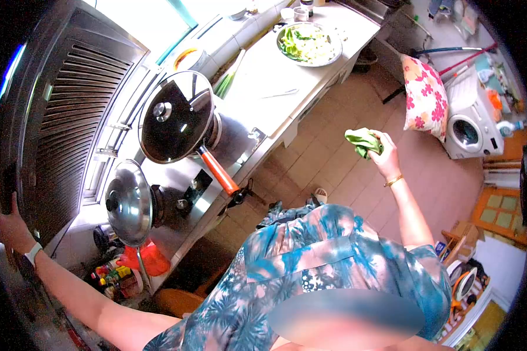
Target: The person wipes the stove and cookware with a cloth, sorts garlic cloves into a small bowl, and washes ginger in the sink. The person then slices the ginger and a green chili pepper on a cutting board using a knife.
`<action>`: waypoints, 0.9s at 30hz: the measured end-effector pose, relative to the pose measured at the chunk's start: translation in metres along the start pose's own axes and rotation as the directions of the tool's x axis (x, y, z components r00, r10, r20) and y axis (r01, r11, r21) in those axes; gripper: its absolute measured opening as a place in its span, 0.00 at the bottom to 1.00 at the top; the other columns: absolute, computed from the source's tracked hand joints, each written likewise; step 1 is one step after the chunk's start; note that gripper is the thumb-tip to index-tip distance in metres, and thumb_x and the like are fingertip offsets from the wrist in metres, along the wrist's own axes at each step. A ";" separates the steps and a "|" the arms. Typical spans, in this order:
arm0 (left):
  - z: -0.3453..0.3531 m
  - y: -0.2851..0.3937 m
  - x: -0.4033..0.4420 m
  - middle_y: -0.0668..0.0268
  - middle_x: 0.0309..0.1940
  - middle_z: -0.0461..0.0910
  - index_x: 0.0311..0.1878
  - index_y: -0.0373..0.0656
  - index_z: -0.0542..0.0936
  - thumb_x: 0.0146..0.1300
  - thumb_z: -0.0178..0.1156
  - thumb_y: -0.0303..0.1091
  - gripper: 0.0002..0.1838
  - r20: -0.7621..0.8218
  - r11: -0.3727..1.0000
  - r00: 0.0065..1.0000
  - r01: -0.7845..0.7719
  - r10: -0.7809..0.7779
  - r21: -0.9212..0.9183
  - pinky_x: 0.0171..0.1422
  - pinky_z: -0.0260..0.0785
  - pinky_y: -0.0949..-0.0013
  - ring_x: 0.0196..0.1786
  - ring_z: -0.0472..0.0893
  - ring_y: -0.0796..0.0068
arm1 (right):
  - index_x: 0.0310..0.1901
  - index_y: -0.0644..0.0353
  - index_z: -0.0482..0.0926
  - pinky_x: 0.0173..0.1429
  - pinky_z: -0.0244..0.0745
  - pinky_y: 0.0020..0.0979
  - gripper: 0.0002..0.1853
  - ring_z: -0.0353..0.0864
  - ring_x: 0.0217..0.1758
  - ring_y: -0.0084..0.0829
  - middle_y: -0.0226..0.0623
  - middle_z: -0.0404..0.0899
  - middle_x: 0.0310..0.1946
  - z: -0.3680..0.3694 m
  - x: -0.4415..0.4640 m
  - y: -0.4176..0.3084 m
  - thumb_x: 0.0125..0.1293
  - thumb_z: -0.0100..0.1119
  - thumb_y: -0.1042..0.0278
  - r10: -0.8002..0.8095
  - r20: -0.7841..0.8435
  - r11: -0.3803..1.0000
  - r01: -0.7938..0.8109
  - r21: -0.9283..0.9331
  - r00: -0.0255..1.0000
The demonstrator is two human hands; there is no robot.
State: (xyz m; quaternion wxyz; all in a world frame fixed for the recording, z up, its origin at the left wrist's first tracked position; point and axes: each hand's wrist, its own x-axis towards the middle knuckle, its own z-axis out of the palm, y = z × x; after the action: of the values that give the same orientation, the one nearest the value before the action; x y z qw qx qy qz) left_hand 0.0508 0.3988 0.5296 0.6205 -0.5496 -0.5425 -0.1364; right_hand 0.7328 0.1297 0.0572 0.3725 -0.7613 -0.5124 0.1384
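Observation:
My right hand (385, 155) is closed around a crumpled green cloth (364, 142), held up over the floor to the right of the counter. Far to the left, my left hand (9, 227) reaches up to the lower edge of the dark range hood (82, 105). Its fingers are spread, and it appears to touch the hood; the dark picture edge hides part of the contact. Below the hood, a wok with a glass lid (178, 126) and an orange-red handle sits on the stove (202, 190). Beside it is a pan with a steel lid (127, 202).
On the counter (263, 79) are a bowl of chopped greens (309, 45), green onions (227, 82) and a knife (280, 92). A floral cushion (424, 96) and a white washing machine (474, 120) stand right. Bottles (114, 275) and a red bag (149, 257) sit lower left.

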 end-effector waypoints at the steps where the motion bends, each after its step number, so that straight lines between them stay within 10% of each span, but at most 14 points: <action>1: -0.003 0.006 -0.001 0.45 0.76 0.56 0.79 0.43 0.53 0.52 0.71 0.64 0.60 0.101 0.997 0.994 0.040 -0.046 0.066 0.74 0.56 0.36 0.72 0.65 0.40 | 0.59 0.58 0.78 0.62 0.76 0.36 0.29 0.81 0.56 0.41 0.41 0.81 0.51 -0.005 0.009 0.011 0.51 0.68 0.77 -0.020 0.004 1.000 0.020 0.011 1.000; 7: -0.090 0.091 -0.037 0.48 0.56 0.80 0.61 0.31 0.74 0.77 0.55 0.34 0.17 -0.290 0.956 0.957 -0.089 0.004 -0.281 0.64 0.75 0.56 0.57 0.82 0.54 | 0.64 0.56 0.75 0.65 0.74 0.38 0.29 0.80 0.61 0.38 0.40 0.80 0.56 -0.019 0.032 0.100 0.58 0.65 0.78 0.058 -0.091 0.989 -0.045 0.140 0.994; 11: -0.178 0.178 -0.102 0.49 0.47 0.82 0.49 0.29 0.79 0.76 0.51 0.25 0.09 -0.120 0.627 0.984 -0.178 0.134 -0.759 0.55 0.82 0.53 0.51 0.84 0.54 | 0.55 0.57 0.78 0.57 0.78 0.35 0.21 0.85 0.51 0.34 0.38 0.85 0.47 -0.030 0.037 0.159 0.60 0.68 0.72 0.311 0.029 0.945 -0.312 0.099 0.950; 18: -0.217 0.361 -0.093 0.57 0.42 0.83 0.45 0.39 0.77 0.67 0.65 0.30 0.08 0.195 0.240 0.886 0.098 0.422 -0.966 0.50 0.76 0.57 0.45 0.83 0.57 | 0.57 0.58 0.77 0.56 0.77 0.35 0.21 0.85 0.50 0.33 0.42 0.86 0.45 0.000 0.145 0.230 0.62 0.68 0.73 0.251 -0.023 0.949 -0.242 0.203 0.968; 27: -0.180 0.571 -0.032 0.58 0.46 0.82 0.49 0.39 0.80 0.55 0.71 0.23 0.17 0.338 0.022 0.534 0.512 0.775 -0.858 0.45 0.78 0.65 0.40 0.85 0.62 | 0.59 0.49 0.77 0.65 0.75 0.42 0.26 0.77 0.62 0.47 0.41 0.75 0.59 0.007 0.385 0.259 0.57 0.61 0.81 -0.019 -0.148 0.974 -0.015 -0.224 0.989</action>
State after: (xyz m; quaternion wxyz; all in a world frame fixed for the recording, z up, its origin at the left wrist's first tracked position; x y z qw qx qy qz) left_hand 0.5702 0.4405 0.2324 -0.2800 -0.8542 -0.4226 -0.1151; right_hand 1.0720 0.4217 -0.0650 0.3214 -0.8062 -0.4962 0.0219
